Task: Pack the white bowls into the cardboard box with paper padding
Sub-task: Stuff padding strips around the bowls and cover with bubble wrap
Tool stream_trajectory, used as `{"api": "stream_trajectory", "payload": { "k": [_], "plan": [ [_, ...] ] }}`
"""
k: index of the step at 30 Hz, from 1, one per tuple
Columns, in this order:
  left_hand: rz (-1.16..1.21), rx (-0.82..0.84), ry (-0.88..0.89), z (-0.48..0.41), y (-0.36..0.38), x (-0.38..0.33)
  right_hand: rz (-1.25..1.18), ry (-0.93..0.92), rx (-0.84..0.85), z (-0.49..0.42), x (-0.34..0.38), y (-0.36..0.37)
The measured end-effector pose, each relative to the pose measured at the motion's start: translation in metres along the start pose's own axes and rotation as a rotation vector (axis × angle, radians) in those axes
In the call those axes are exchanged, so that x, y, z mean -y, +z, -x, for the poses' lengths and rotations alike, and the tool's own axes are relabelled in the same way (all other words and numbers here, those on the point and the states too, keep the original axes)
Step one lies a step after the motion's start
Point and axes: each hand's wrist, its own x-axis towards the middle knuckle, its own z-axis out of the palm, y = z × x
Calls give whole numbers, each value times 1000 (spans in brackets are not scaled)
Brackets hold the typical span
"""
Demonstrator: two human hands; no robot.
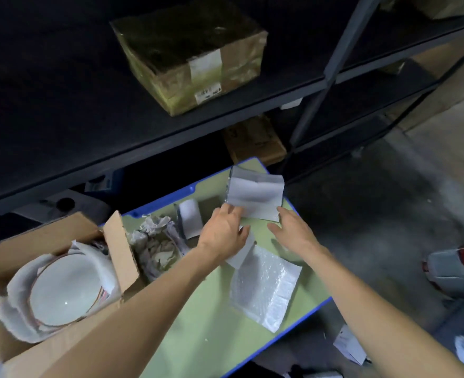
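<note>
cardboard box at left of tabletop, white bowls nested inside in wrap: likely fragile, slick, best lifted under the rims | crumpled paper: soft, light | left hand open, fingers on foam sheet corner | right hand open at opposite corner

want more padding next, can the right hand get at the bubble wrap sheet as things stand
Probably yes: the bubble wrap sheet lies flat and mostly uncovered on the green table, close by the right hand, whose fingers are straight; nothing stands between them.
</note>
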Motion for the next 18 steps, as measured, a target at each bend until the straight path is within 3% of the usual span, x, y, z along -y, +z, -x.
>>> {"api": "stream_trajectory", "payload": {
  "k": [8,12,18],
  "plan": [
    [24,118,-228,-92,2,20,-237,177,23,-58,-7,-5],
    [173,99,-376,-114,10,31,-541,241,-27,-66,-3,2],
    [403,-14,-345,-114,0,26,-730,192,-92,-57,9,-13]
  ]
}}
